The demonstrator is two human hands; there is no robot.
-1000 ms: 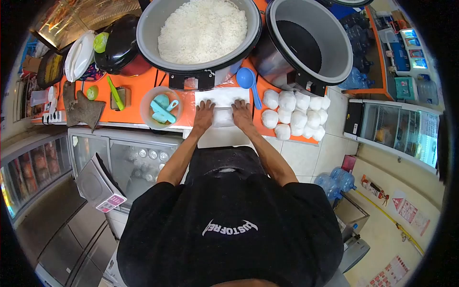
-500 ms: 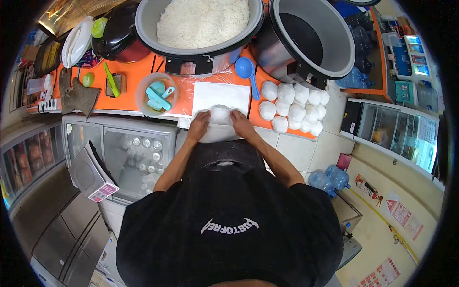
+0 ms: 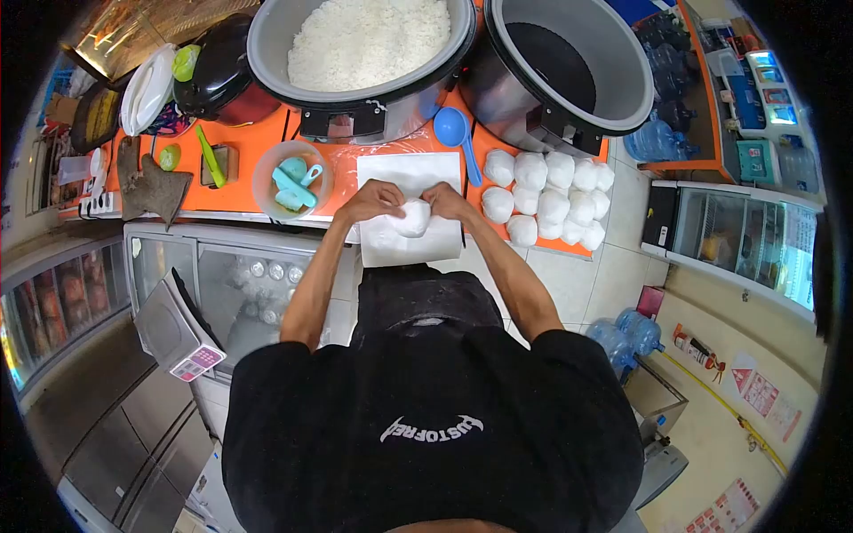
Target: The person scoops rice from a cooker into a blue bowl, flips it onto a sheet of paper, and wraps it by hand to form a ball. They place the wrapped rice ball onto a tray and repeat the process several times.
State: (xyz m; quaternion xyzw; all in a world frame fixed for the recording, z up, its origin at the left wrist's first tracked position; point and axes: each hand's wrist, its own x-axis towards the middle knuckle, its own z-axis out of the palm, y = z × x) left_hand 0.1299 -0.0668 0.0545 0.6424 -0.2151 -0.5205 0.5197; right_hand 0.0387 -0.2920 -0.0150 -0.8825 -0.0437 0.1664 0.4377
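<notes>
A round white paper bundle sits on white paper sheets at the table's near edge; its contents are hidden. From the left, my left hand grips the bundle's paper, fingers bent and closed on it. My right hand pinches the paper at the upper right side, fingertips partly hidden. Just beyond the hands, more of the flat white sheets shows. To the right of my right hand, several similar wrapped white bundles stand in rows on the orange tabletop.
A large pot of white rice stands behind the paper, beside a second large pot. Between them and the sheets lies a blue ladle. On the left are a bowl with turquoise utensils and a green-handled tool.
Both hands have moved inward from the sheet's near edges and up over the mound. The paper is now gathered around it into a rounded bundle.
</notes>
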